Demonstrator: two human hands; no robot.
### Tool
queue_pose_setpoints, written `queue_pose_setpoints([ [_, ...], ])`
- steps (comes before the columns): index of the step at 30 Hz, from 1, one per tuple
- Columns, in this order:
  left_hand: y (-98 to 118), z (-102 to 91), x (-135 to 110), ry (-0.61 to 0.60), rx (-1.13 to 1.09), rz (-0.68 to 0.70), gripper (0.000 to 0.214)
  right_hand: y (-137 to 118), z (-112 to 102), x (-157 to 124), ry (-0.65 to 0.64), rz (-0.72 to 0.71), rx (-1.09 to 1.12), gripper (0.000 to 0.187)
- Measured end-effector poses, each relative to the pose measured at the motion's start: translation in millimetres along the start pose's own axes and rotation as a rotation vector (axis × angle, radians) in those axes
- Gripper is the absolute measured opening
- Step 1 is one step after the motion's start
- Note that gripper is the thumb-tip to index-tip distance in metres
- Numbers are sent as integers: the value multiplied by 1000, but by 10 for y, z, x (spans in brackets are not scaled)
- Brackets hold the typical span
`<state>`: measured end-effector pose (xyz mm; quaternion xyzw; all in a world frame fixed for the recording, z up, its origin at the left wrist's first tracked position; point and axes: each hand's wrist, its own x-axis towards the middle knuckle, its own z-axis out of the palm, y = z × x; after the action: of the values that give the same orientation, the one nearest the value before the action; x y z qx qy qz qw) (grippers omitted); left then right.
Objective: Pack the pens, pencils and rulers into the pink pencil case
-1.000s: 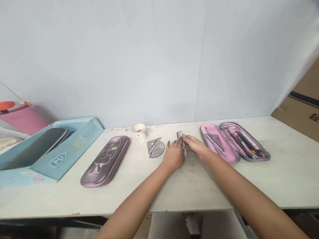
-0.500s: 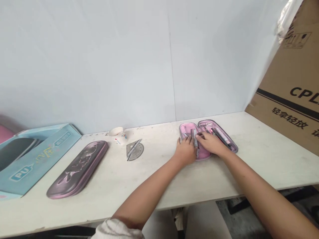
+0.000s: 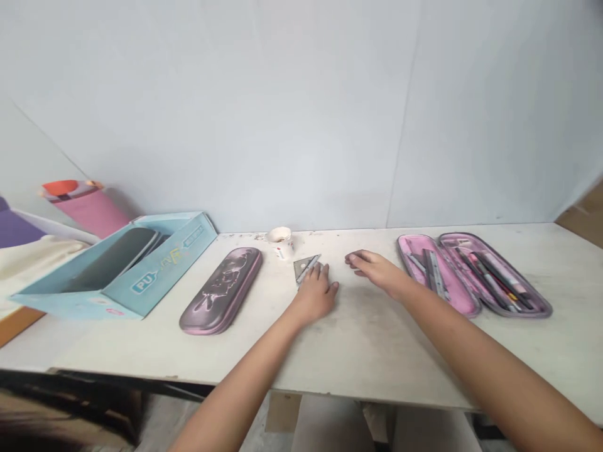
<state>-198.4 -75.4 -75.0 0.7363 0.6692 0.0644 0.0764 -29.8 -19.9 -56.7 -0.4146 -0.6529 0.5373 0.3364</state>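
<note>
My left hand [image 3: 315, 294] lies with outstretched fingers over a grey protractor [image 3: 301, 266], covering most of it. A thin light ruler-like strip [image 3: 311, 265] crosses that protractor. To the right hovers my right hand [image 3: 372, 270], fingers loosely bent, with nothing seen in them. Farther right an open pink pencil case [image 3: 464, 300] lies spread on the table. Grey rulers [image 3: 434, 273] rest in its left half, and several pens and pencils [image 3: 494, 279] fill the right half.
A closed dark pink pencil case [image 3: 221, 292] lies left of my hands. Behind it stands a paper cup [image 3: 281, 243] near the wall. A light-blue box [image 3: 160, 276] holding a dark case [image 3: 117, 257] sits at the left, beside a pink rolled item [image 3: 94, 210]. Cardboard shows at the far right [image 3: 584, 213].
Both hands have left the open pencil case and moved left; the left one is now over the protractor. The rulers stay in the case. The view has turned left.
</note>
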Motion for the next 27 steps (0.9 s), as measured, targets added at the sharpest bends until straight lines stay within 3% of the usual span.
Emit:
queue_pose_setpoints([
  [3, -153, 63, -128, -44, -26, 19, 62, -111, 339, 155, -51, 135, 185, 33],
  [6, -130, 68, -195, -119, -106, -1, 67, -191, 514, 271, -9, 222, 267, 34],
  [11, -57, -3, -220, -197, -287, 30, 71, -183, 581, 367, 53, 294, 308, 31],
  [16, -19, 23, -255, -169, -405, 39, 73, 14, 580, 301, 85, 267, 181, 22],
  [21, 188, 158, -246, -78, -536, 99, 75, 159, 404, 105, 45, 143, 3, 29],
  [27, 801, 242, -19, 82, -656, 313, 76, 117, -210, -204, 205, -69, -213, 30],
])
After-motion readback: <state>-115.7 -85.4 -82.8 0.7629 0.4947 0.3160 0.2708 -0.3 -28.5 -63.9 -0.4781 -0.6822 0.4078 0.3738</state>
